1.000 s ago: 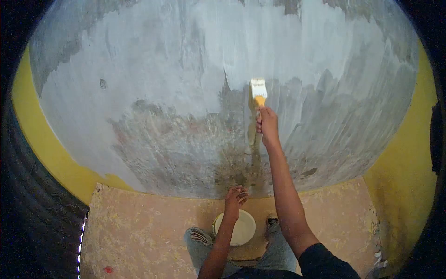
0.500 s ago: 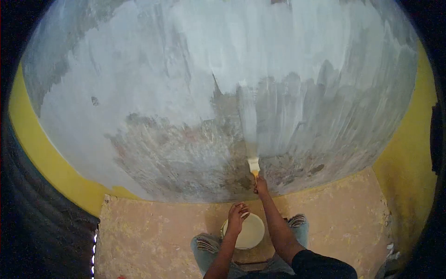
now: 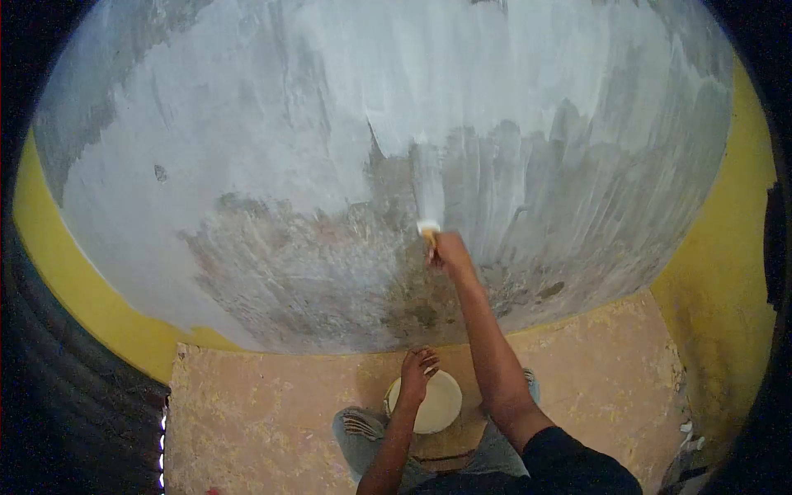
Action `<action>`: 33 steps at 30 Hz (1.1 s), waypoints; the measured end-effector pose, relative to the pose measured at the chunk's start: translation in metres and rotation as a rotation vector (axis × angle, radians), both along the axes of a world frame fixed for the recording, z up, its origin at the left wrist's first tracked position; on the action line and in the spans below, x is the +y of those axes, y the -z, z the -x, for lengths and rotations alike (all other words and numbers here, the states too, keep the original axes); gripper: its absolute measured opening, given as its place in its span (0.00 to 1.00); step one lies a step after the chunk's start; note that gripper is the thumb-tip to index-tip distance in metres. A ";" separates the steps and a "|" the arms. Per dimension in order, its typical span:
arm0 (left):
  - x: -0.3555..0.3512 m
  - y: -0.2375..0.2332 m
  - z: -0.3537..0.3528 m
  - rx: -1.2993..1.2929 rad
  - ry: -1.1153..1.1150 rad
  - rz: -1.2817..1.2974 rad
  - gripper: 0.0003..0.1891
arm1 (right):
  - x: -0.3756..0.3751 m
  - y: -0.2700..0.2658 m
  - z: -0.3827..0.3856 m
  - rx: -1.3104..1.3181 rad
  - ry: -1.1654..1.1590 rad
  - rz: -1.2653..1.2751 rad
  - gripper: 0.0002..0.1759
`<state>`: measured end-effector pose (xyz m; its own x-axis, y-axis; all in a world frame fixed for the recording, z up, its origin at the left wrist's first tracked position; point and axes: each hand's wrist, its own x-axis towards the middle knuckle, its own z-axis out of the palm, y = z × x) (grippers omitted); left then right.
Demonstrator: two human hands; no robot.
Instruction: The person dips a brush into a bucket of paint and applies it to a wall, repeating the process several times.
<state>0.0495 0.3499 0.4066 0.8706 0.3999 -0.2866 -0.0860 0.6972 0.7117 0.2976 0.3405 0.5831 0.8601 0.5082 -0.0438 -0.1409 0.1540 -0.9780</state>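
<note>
My right hand [image 3: 448, 252] is closed around the handle of a paintbrush [image 3: 428, 228], whose bristles press on the wall [image 3: 272, 140] at the lower end of a pale wet stripe. Around that stripe the wall is patchy, with whitish strokes above and darker grey-brown bare areas below. Nearer to me, my left hand [image 3: 419, 368] hovers over the far left rim of a round bucket [image 3: 459, 403] with a cream-coloured surface inside. Its fingers are apart and hold nothing. The bucket stands between my knees.
A tan, paint-spotted floor [image 3: 272, 404] meets the wall's base. Yellow wall strips border it at the left [image 3: 91, 285] and right [image 3: 718, 239]. Dark corrugated sheeting [image 3: 74, 396] lies at the lower left. Small debris [image 3: 689, 437] sits along the right floor edge.
My right hand and the paintbrush have moved up the wall along the pale stripe. My left hand stays over the bucket, and the view has shifted slightly.
</note>
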 end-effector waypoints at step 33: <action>-0.002 -0.033 0.011 -0.181 -0.033 0.101 0.12 | -0.036 -0.191 0.002 -0.053 0.006 -0.205 0.10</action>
<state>0.0390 0.3484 0.4398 0.8986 0.4057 -0.1669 -0.2297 0.7593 0.6089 0.2953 0.3043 0.7737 0.8616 0.4966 0.1048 -0.0888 0.3508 -0.9322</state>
